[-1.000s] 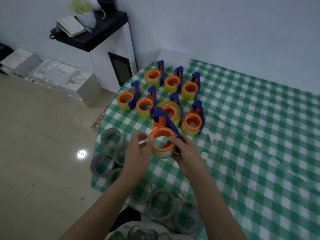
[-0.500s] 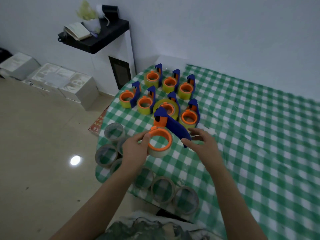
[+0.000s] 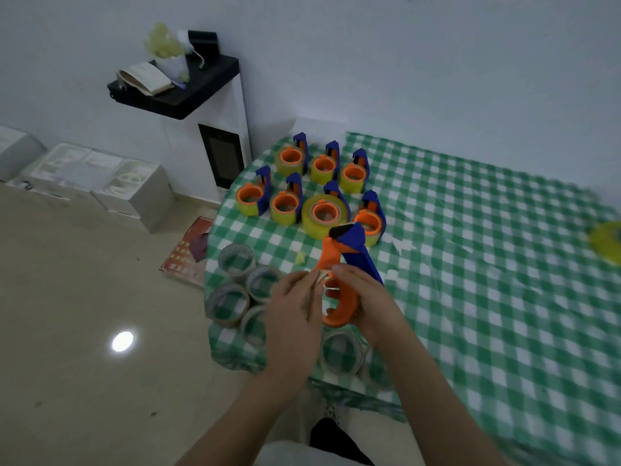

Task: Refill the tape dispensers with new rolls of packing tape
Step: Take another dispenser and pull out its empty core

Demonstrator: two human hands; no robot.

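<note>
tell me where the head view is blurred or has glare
Head view: dim throughout; lamp glare on the floor; motion smear at the right edge, over the cloth and yellow roll; left hand, right hand, dispenser and held roll slightly soft.

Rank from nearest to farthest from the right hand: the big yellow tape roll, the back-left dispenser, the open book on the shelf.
1. Big yellow tape roll, just beyond the right hand, front row.
2. Back-left dispenser, rear row, farther up the table.
3. Open book, on the black shelf, off the table to the left.
</note>
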